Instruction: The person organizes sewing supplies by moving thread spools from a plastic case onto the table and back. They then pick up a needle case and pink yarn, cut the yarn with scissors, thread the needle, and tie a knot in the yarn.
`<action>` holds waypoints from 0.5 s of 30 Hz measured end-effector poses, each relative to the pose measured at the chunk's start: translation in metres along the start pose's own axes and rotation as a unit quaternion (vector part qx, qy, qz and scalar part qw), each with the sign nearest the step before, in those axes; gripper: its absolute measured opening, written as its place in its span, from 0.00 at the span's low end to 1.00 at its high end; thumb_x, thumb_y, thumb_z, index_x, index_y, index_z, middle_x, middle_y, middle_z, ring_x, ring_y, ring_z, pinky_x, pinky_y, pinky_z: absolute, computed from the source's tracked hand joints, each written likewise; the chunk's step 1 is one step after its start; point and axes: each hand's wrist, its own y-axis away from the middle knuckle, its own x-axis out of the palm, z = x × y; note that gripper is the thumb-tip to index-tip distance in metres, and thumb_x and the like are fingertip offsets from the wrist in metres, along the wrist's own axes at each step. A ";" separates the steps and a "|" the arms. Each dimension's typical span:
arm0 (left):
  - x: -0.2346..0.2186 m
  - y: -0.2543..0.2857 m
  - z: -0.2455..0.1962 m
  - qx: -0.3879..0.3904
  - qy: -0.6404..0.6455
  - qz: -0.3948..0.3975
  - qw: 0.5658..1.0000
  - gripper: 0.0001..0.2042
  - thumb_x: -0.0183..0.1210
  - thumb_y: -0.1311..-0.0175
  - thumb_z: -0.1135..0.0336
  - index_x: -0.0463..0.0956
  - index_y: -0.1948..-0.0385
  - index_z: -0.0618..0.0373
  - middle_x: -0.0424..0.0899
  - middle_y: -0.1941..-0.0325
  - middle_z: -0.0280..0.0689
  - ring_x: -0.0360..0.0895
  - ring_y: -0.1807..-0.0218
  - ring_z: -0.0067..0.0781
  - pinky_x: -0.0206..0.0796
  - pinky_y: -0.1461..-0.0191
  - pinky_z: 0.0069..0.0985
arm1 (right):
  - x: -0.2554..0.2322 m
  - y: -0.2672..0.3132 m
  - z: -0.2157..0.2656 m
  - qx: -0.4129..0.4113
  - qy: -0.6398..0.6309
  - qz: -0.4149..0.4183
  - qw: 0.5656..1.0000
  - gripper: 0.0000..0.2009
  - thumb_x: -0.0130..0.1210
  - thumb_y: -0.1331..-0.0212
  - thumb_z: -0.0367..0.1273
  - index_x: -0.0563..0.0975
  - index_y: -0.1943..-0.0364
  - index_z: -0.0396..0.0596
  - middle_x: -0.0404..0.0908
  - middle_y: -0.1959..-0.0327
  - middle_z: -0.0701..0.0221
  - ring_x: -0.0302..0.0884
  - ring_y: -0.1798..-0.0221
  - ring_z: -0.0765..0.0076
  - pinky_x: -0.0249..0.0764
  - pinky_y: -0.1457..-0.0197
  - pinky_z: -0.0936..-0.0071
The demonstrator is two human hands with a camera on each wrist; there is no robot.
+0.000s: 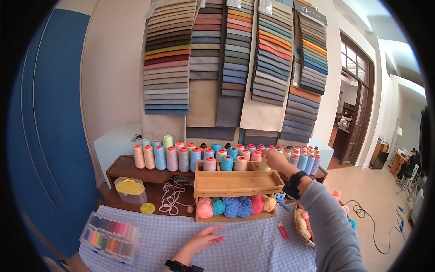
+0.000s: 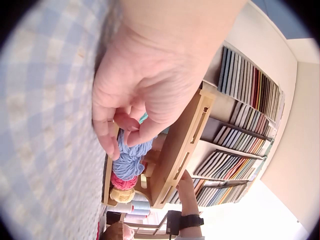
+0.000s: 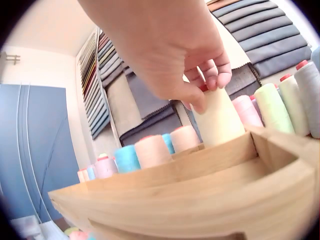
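Observation:
My right hand (image 1: 277, 162) pinches the red-tipped top of a pale yellow cone of thread (image 3: 218, 122) at the right end of a wooden rack (image 1: 239, 182). The cone stands upright behind the rack's front tray in the right wrist view. Left of it, a row of peach, blue and pink thread cones (image 3: 152, 151) fills the same back row. My left hand (image 1: 204, 239) hovers low over the checked cloth, fingers loosely bent and holding nothing. Balls of yarn (image 1: 231, 207) in pink, teal, blue and yellow sit in the rack's lower level, just beyond it.
More thread cones (image 1: 160, 157) line the brown shelf behind. A clear box of thread spools (image 1: 111, 238) lies at left, near a yellow-lidded tub (image 1: 130, 190). Red-handled scissors (image 1: 282, 230) and a yarn basket (image 1: 302, 225) are at right. Fabric swatches (image 1: 213, 68) hang behind.

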 end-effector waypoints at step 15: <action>0.013 0.005 -0.013 -0.007 -0.021 -0.024 0.999 0.18 0.46 0.37 0.72 0.61 0.44 0.60 0.70 0.50 0.37 0.72 0.50 0.30 0.65 0.47 0.24 | -0.138 0.080 -0.172 0.162 0.192 -0.282 0.926 0.16 0.48 0.54 0.20 0.66 0.59 0.48 0.74 0.66 0.57 0.74 0.63 0.49 0.68 0.62 0.58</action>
